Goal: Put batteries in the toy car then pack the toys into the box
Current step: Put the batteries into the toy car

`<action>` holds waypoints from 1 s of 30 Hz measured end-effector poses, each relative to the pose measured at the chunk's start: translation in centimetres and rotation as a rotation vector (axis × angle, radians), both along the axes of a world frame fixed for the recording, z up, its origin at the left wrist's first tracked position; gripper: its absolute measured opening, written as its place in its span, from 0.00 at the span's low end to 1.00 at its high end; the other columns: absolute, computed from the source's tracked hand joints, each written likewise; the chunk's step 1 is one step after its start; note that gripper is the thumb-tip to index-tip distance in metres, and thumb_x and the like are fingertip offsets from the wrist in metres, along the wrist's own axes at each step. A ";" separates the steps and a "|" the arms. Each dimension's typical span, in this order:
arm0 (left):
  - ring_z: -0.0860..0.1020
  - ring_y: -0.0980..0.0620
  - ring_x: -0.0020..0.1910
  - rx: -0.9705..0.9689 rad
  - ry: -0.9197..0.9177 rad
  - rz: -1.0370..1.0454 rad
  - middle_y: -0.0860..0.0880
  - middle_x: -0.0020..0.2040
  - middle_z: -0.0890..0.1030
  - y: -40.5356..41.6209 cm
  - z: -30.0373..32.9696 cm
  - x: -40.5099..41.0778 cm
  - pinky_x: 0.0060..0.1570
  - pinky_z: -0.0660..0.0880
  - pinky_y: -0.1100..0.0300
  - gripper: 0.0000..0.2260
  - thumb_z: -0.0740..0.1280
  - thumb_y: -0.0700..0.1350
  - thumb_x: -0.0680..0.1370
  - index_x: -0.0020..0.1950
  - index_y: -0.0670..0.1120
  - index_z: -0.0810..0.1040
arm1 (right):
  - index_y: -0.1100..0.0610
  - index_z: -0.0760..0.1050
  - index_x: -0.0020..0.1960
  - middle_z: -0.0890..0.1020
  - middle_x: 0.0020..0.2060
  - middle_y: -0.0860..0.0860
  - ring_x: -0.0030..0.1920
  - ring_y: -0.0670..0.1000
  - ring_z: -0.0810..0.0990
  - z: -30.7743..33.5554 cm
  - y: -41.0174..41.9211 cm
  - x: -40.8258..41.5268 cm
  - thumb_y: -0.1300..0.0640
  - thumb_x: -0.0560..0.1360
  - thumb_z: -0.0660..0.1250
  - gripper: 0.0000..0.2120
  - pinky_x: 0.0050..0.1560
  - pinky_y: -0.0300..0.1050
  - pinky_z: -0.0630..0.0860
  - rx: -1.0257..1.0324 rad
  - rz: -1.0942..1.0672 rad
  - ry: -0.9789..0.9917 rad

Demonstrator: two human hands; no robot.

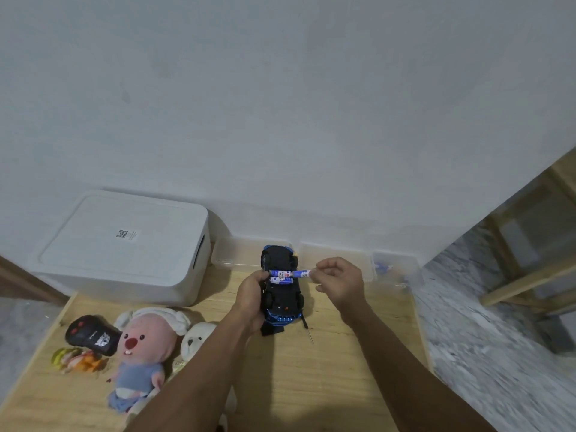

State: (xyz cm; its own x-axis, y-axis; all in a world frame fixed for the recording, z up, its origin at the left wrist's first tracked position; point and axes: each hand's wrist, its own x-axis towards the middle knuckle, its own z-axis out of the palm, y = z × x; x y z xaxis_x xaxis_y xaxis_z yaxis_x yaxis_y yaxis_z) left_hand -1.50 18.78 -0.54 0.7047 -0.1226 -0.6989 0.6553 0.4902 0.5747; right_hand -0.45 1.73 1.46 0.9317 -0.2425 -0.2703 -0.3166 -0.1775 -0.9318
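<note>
A blue toy car (282,302) lies upside down on the wooden table (311,385), black underside up, battery bay uncovered. My left hand (251,299) grips its left side. Two blue-and-white batteries (280,276) lie in the bay. My right hand (338,283) pinches a third battery (302,273) by its end at the bay's right edge. A white storage box (124,244) with its lid on stands at the back left. A pink plush (140,353), a white plush bear (194,339), a black remote (92,335) and a small colourful toy (76,360) lie at the left.
A small screwdriver (307,330) lies just right of the car, and a black cover piece (272,330) lies below its nose. Clear plastic trays (392,269) line the wall behind. A wooden frame (530,244) stands on the marble floor at the right.
</note>
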 end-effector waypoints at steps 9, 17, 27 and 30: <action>0.82 0.38 0.45 -0.033 -0.035 0.006 0.36 0.52 0.83 0.0 0.7 -0.2 0.44 0.79 0.49 0.18 0.58 0.46 0.79 0.62 0.38 0.77 | 0.61 0.82 0.40 0.84 0.34 0.53 0.33 0.44 0.81 -0.3 2.1 -1.0 0.65 0.68 0.76 0.04 0.34 0.33 0.76 0.002 0.126 -0.067; 0.82 0.39 0.44 -0.007 -0.110 0.016 0.37 0.51 0.82 -0.2 0.7 -0.1 0.41 0.79 0.47 0.15 0.63 0.35 0.76 0.64 0.40 0.74 | 0.61 0.84 0.47 0.83 0.44 0.55 0.43 0.51 0.84 -1.6 3.1 -2.0 0.66 0.71 0.73 0.06 0.43 0.39 0.81 -0.121 0.117 -0.204; 0.83 0.42 0.47 0.082 -0.148 -0.029 0.38 0.53 0.82 0.4 0.6 0.0 0.40 0.79 0.51 0.13 0.64 0.37 0.79 0.64 0.41 0.73 | 0.58 0.82 0.56 0.77 0.50 0.49 0.42 0.43 0.75 -2.4 3.7 -3.9 0.55 0.73 0.60 0.17 0.42 0.34 0.74 -0.571 0.322 -0.453; 0.83 0.43 0.44 0.099 -0.156 -0.037 0.39 0.51 0.83 0.3 0.4 -0.1 0.38 0.79 0.53 0.12 0.64 0.37 0.80 0.63 0.41 0.74 | 0.56 0.82 0.56 0.79 0.52 0.51 0.44 0.49 0.78 -2.4 3.8 -4.2 0.52 0.72 0.57 0.20 0.40 0.40 0.76 -0.800 0.343 -0.489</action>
